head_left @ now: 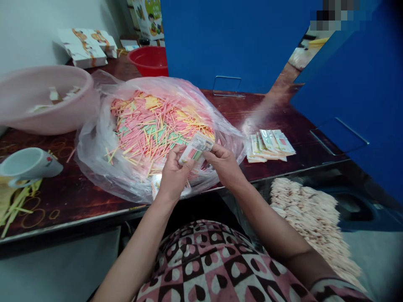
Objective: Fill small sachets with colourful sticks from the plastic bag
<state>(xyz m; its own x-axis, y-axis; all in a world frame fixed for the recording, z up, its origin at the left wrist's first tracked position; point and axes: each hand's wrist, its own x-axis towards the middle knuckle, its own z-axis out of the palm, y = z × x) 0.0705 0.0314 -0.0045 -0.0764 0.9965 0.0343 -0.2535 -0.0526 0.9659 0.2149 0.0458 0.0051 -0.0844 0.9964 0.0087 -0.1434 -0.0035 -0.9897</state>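
My left hand [174, 174] and my right hand [225, 163] together pinch a small printed plastic packet [197, 149] with coloured sticks inside, holding it over a large clear plastic bag [94, 155]. The open bag lies on the table and holds a big heap of thin pink, yellow and green sticks [151, 130]. A few sticks lie loose beyond the bag's edge. To the right of the bag sits a row of similar sealed packets [269, 146], out of reach of my fingers. Another packet [155, 186] is partly visible below my left hand.
A pink plastic basin [47, 98] and a white mug [28, 163] stand left on the dark wood-patterned table [226, 111]. Behind are a red bowl [147, 61], white printed boxes [85, 48] and a blue partition [233, 37]. A pile of packets [315, 226] lies below right.
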